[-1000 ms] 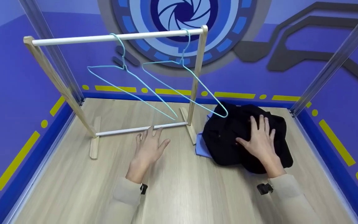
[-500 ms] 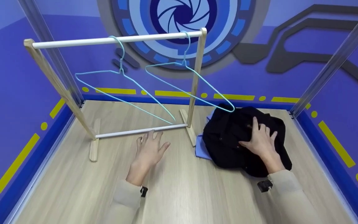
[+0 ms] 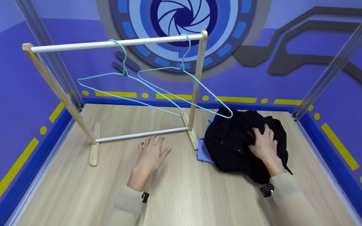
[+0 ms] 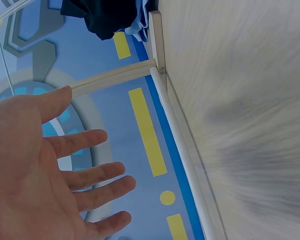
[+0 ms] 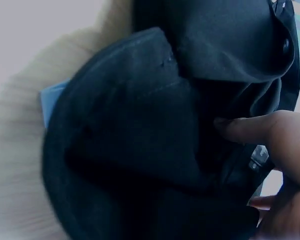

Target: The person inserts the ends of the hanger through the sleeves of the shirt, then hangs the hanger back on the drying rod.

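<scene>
On the right of the table lies a rumpled black garment (image 3: 231, 150) with small buttons; a size label (image 5: 258, 156) shows inside it in the right wrist view. My right hand (image 3: 265, 144) grips its cloth, thumb on one side and curled fingers partly hidden in the folds. A piece of blue cloth (image 3: 203, 152) sticks out from under it. My left hand (image 3: 151, 155) hovers over the table before the rack's lower bar, holding nothing; the left wrist view shows its fingers spread. Two light-blue hangers, the left hanger (image 3: 125, 73) and the right hanger (image 3: 182, 67), hang from the rack.
The clothes rack (image 3: 118, 44) of wooden posts and white bars stands at the back left, one foot (image 3: 191, 136) close to the garments. The right hanger's corner reaches over the black garment. Blue-purple walls (image 3: 328, 94) enclose the wooden table (image 3: 181, 194).
My right hand has drawn slightly back toward me, its spread fingers now curled into the black garment, whose near right edge has shifted. Both hangers swing. My left hand stays nearly still.
</scene>
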Demonstrator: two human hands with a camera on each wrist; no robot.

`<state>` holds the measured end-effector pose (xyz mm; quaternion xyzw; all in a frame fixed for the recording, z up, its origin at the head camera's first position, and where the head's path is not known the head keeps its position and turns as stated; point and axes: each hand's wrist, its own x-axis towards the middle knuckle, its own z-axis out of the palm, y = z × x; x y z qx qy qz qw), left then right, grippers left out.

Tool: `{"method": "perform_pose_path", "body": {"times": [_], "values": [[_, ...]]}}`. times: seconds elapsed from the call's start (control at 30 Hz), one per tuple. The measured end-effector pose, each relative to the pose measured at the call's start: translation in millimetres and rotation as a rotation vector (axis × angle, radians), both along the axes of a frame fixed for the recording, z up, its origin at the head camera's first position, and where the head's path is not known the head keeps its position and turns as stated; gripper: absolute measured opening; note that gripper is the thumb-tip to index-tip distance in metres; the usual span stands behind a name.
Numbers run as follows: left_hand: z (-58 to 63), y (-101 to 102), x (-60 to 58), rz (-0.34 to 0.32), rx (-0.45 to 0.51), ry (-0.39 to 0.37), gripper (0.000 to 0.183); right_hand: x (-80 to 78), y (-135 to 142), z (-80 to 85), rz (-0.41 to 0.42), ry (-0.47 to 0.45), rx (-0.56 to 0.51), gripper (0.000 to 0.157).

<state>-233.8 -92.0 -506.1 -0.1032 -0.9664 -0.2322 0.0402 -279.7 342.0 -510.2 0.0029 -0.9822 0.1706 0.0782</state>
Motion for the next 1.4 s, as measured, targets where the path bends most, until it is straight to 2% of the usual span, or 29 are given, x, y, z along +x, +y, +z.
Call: {"method": "perform_pose_path", "body": {"times": [0.13,0.23,0.43,0.73,1.03,1.3,1.4], "values": [[-1.3,0,1.3,0.001,0.004,-0.010,0.058,0.8,1,0.9,0.013,-0.007,0.047,0.060],[-2.0,0,1.2,-0.004,-0.003,-0.019,0.059,-0.1,1,3.3,0.013,0.028,0.064,0.052],[-3.4,2,0.2,-0.010,0.000,-0.019,0.059,-0.5,0,7.1,0.032,0.093,0.035,0.039],[-5.0,7,3.5,-0.024,-0.001,0.026,0.056,3.5,-12,5.5,0.090,0.089,-0.038,0.041],[-6.7,12,4.9,-0.055,-0.005,0.000,0.056,9.1,-27,4.4,0.185,0.110,-0.090,0.038],[-6.2,19,6.3,-0.092,-0.009,0.002,0.056,13.7,-35,-0.6,0.307,0.135,-0.132,0.041],[-5.9,22,6.7,-0.112,-0.019,0.003,0.057,15.0,-38,-1.7,0.346,0.145,-0.153,0.037]]}}
